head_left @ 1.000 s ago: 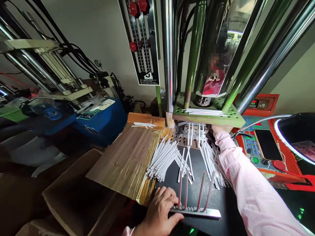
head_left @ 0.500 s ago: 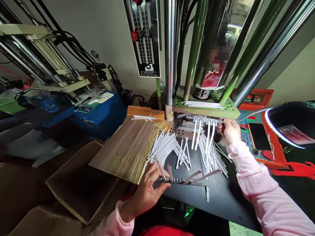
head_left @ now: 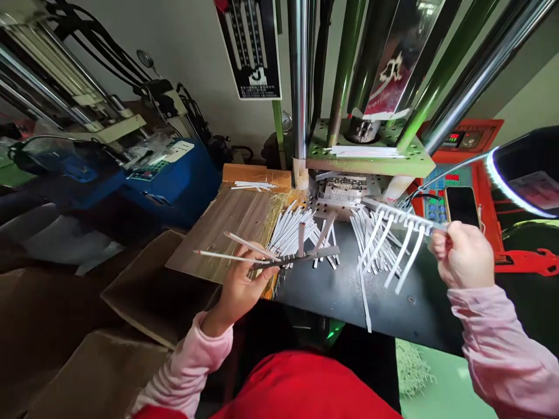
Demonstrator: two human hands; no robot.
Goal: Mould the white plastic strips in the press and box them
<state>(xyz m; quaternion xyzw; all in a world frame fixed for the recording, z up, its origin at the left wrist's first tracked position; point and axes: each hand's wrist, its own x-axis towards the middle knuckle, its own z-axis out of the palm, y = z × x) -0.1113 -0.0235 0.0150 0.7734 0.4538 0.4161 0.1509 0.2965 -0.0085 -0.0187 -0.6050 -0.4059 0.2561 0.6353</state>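
My left hand (head_left: pixel 244 285) pinches the left end of a dark metal bar (head_left: pixel 301 256), from which several pale strips stick out at different angles. My right hand (head_left: pixel 465 253) is closed on the right end of another metal bar (head_left: pixel 404 218); several white strips hang down from it over the black tabletop (head_left: pixel 332 297). Behind the hands, the lower mould (head_left: pixel 345 187) sits under the press's green plate (head_left: pixel 371 166). Piles of white strips (head_left: pixel 292 230) lie in front of the press, between and beyond the two bars.
A wooden board (head_left: pixel 218 233) lies left of the strips, with cardboard boxes (head_left: pixel 144 291) below it. A phone (head_left: pixel 462 206) rests on the control panel at right, near a lit ring lamp (head_left: pixel 502 186) and red pliers-like tool (head_left: pixel 528 262).
My right hand has drawn its bar out from under the green plate, toward the right and nearer. My left hand has moved up-left, and its bar's strips now point differently. The view has shifted.
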